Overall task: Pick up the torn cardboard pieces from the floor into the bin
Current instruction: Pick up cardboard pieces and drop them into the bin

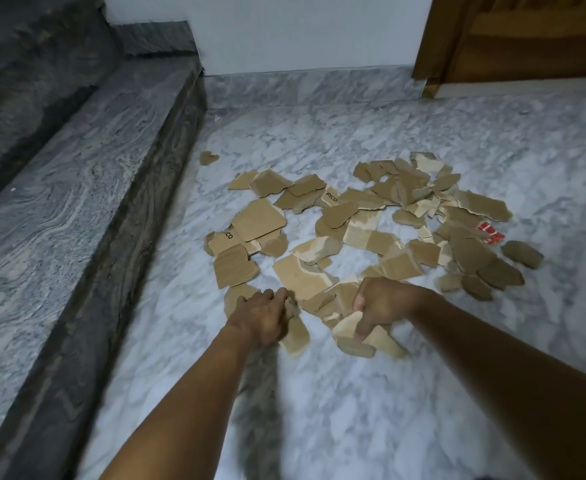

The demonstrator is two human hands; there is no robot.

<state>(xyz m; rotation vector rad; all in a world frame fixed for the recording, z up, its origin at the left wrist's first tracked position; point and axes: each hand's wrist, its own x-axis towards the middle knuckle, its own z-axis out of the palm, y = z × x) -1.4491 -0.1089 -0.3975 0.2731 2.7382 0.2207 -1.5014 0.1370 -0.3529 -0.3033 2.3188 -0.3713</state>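
Inside a home, at the foot of a staircase: a veined marble floor (353, 393) meets a polished grey stone step (77, 174), with a white wall (302, 29) and varnished wooden door (526, 36) behind.

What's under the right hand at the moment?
Pale torn cardboard pieces lie on the marble floor beneath the right hand; its thumb touches one. Whether the hand grips any piece is hidden by its own back.

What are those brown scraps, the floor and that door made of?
The torn cardboard pieces: probably corrugated cardboard, matte brown; ragged edges show paler inner layers. The floor: looks like polished white-grey marble, veined, faintly glossy. The door: seemingly varnished wood, warm brown grain.
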